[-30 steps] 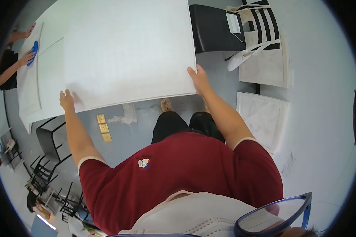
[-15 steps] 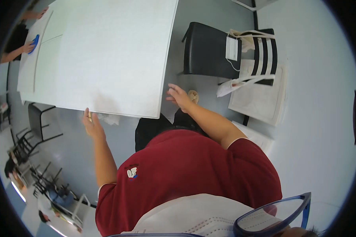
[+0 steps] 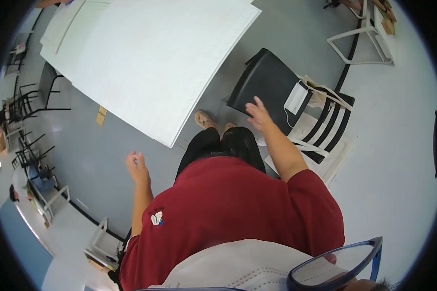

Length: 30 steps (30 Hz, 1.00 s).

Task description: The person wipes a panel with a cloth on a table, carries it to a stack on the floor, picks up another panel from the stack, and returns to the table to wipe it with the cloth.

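Note:
My left hand (image 3: 138, 166) is held out over the grey floor, fingers apart and holding nothing, below the edge of a white board (image 3: 145, 63) on the table. My right hand (image 3: 259, 114), also with its fingers spread, hangs in the air before the seat of a black chair (image 3: 263, 82). Neither hand touches the board. A white face mask (image 3: 295, 98) lies on the chair, and a cloth bag (image 3: 320, 92) hangs at its slatted back.
White panels (image 3: 339, 162) lean by the wall behind the chair. Another black chair (image 3: 47, 87) stands left of the table. A white-framed desk (image 3: 374, 41) is at the upper right. At the top left a co-worker's arm (image 3: 51, 3) reaches in.
Both hands have come away from the board's edge and opened. The view has turned and shifted, so the board now appears slanted and the black chair nearer my right hand.

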Each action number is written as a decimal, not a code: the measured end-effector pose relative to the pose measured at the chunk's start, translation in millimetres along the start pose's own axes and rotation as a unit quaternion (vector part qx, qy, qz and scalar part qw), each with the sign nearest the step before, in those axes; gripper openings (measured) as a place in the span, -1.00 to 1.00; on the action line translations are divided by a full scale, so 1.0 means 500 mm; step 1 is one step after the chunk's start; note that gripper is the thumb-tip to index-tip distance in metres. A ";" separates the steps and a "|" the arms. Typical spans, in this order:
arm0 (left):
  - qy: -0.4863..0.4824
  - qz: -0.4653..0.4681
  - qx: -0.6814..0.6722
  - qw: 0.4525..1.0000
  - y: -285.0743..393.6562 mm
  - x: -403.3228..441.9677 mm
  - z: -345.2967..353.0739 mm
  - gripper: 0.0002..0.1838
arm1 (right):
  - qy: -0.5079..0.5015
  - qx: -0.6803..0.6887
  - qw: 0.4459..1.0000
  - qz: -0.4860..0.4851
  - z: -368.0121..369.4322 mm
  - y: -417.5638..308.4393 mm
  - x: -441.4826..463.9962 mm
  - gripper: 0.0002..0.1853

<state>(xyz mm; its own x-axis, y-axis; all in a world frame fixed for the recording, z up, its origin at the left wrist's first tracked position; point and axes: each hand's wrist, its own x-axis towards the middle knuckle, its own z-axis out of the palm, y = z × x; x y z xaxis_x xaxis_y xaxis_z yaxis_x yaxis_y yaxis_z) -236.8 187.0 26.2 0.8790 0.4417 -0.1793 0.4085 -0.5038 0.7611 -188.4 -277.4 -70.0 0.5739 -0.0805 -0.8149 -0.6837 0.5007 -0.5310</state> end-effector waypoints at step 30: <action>-0.592 -0.124 0.106 0.790 -0.093 -0.068 0.049 -0.74 | -0.182 -0.943 0.274 -0.058 0.257 -0.134 -0.099 -0.62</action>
<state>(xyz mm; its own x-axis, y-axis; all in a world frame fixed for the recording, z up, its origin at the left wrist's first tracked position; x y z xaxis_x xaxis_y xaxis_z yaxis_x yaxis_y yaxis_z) -279.9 177.3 -18.4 0.3287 -0.3934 -0.8586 0.5262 -0.6786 0.5124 -113.0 -196.3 35.6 0.4130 0.2617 -0.8723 0.5283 -0.8490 -0.0046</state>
